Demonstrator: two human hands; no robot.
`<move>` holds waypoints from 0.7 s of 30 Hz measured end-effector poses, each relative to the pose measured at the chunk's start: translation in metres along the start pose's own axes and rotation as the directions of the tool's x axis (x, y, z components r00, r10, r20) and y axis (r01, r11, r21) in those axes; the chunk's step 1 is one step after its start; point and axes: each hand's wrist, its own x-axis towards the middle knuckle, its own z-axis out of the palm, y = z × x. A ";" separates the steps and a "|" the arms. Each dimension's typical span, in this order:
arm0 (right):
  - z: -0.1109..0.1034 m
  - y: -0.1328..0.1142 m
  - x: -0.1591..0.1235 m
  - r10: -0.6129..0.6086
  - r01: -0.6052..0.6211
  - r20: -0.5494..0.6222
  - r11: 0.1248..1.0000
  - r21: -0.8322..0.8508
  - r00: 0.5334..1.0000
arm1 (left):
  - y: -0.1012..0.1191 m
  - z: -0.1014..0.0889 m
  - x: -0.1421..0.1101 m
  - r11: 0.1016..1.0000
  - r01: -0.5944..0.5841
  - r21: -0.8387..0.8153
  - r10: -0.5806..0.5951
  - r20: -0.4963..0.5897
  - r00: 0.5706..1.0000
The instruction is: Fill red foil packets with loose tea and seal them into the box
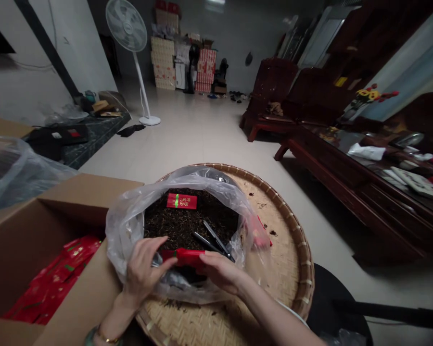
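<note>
Both my hands hold a small red packet [184, 256] over the near edge of a clear plastic bag [130, 226] full of dark loose tea leaves [180, 223]. My left hand [142, 271] pinches the packet's left end with its fingers closed. My right hand [222, 271] grips the right end. A second red packet with a green band [181, 201] lies on the tea at the far side. Dark metal tongs [214, 240] rest on the tea just beyond my right hand. The bag sits on a round woven bamboo tray [292, 250].
An open cardboard box [57, 216] at my left holds several red packets [54, 283]. A crumpled plastic bag [10, 168] lies beyond it. A dark wooden table [346, 187] and chairs [270, 91] stand at the right. A standing fan [130, 33] and stacked cartons [166, 62] are far back.
</note>
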 end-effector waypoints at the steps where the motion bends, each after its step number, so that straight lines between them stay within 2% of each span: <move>1: 0.000 -0.001 -0.001 0.007 -0.007 -0.007 1.000 0.008 1.000 | 0.006 -0.001 0.001 0.996 -0.091 0.001 0.090 0.085 0.992; 3: 0.002 -0.003 -0.002 0.004 -0.004 -0.003 0.999 0.042 1.000 | 0.018 0.000 0.003 0.979 -0.204 -0.020 0.202 0.256 0.945; 5: 0.005 -0.005 -0.002 -0.025 0.025 0.003 0.998 0.056 1.000 | 0.026 0.004 0.003 0.976 -0.213 -0.053 0.218 0.339 0.915; 8: 0.007 -0.008 -0.001 -0.068 0.067 0.008 0.997 0.045 0.998 | 0.025 0.009 0.003 0.982 -0.162 -0.097 0.187 0.376 0.908; 13: 0.004 -0.007 0.004 -0.125 0.124 0.037 0.992 0.024 0.991 | 0.013 0.010 0.006 0.983 -0.104 -0.152 0.162 0.445 0.881; 18: 0.002 0.002 0.008 -0.173 0.175 0.028 0.977 -0.124 0.984 | 0.002 0.010 0.007 0.971 -0.054 -0.231 0.158 0.461 0.873; 21: 0.006 -0.001 0.007 -0.170 0.176 0.049 0.963 -0.205 0.984 | -0.001 0.012 0.002 0.966 -0.020 -0.257 0.138 0.447 0.884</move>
